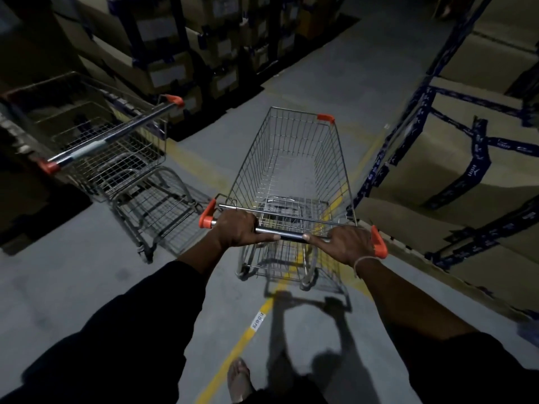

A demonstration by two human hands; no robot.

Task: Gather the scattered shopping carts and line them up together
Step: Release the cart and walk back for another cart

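An empty wire shopping cart (pixel 294 158) with orange corner caps stands straight ahead of me on the grey floor. My left hand (pixel 237 228) grips the left part of its metal handle bar (pixel 287 235), and my right hand (pixel 348 243) grips the right part. A second cart (pixel 116 147) stands to the left, its handle toward me and its basket pointing away to the upper left, against the stacked boxes. The two carts are apart, with a strip of floor between them.
Stacked cardboard boxes (pixel 175 59) line the left and far side of the aisle. Large boxes with blue tape (pixel 455 147) stand close on the right. A yellow floor line (pixel 248 336) runs under the cart. The grey aisle floor (pixel 344 80) continues ahead.
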